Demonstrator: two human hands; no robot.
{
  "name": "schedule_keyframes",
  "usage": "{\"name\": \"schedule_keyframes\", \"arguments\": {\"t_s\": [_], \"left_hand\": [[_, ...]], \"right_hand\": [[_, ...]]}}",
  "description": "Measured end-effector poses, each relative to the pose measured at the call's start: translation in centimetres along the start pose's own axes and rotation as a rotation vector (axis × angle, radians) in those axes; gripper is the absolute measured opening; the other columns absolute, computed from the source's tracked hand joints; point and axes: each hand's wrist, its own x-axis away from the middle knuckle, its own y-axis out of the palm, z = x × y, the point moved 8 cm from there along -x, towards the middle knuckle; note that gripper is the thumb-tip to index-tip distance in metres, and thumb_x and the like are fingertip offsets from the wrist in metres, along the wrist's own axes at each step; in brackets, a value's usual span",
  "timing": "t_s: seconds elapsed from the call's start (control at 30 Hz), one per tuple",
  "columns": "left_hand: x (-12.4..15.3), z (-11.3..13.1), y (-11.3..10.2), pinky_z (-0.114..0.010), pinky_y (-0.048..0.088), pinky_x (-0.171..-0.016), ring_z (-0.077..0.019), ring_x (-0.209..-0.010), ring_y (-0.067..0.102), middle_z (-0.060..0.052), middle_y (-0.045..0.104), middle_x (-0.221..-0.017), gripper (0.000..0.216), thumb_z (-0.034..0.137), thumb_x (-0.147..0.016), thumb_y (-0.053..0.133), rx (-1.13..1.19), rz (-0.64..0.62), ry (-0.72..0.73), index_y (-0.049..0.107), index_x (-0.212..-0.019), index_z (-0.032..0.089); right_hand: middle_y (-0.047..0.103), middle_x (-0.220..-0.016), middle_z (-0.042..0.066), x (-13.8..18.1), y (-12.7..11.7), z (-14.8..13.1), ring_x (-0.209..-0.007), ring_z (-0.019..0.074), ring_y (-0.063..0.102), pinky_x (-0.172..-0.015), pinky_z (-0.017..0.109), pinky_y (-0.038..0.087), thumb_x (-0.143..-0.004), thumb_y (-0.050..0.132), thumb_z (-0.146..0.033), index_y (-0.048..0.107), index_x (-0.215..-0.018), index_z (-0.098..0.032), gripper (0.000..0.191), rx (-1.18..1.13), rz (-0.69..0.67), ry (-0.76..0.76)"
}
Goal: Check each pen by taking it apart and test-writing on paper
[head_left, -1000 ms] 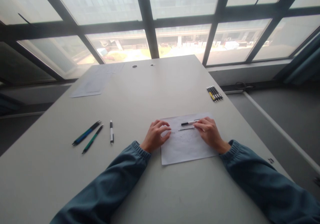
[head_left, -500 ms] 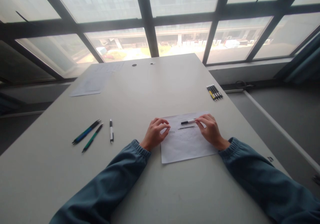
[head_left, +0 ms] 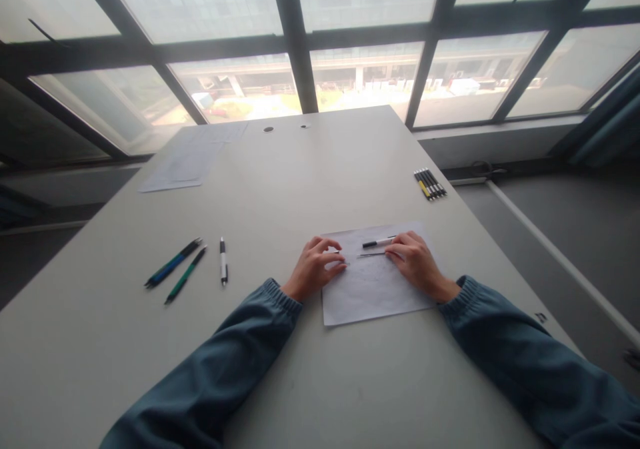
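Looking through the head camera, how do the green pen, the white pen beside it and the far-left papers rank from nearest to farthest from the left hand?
From the left hand:
1. White pen, off to the hand's left.
2. Green pen, farther left, past the white pen.
3. Far-left papers, well beyond both pens, up and to the left.

Two hands (head_left: 314,267) — one green pen (head_left: 186,275), one table (head_left: 280,195).
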Motion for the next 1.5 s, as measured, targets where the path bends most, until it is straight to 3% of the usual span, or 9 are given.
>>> {"name": "schedule_keyframes", "arguments": {"t_s": [0.67, 1.5], "left_hand": [[-0.2, 0.8, -1.1, -0.037, 0.055, -0.083, -0.0195, -0.093, 0.058, -0.005, 0.072, -0.096, 0.009, 0.026, -0.091, 0.068, 0.058, 0.14, 0.026, 0.073, -0.085, 0.023], [-0.3, 1.1, -1.3, -0.034, 0.055, -0.08, -0.0179, -0.091, 0.058, -0.004, 0.071, -0.095, 0.005, 0.022, -0.09, 0.07, 0.091, 0.165, 0.07, 0.071, -0.085, 0.021]], "right_hand": [[0.069, -0.093, 0.006, 0.1, -0.1, -1.8, -0.094, 0.0232, 0.058, -0.087, 0.04, 0.045, -0.096, 0.06, -0.019, 0.067, -0.085, -0.021, 0.013, -0.051, 0.018, -0.097], [0.068, -0.092, 0.007, 0.1, -0.3, -2.1, -0.093, 0.023, 0.057, -0.085, 0.039, 0.046, -0.096, 0.06, -0.02, 0.067, -0.084, -0.021, 0.015, -0.061, 0.046, -0.123]]}}
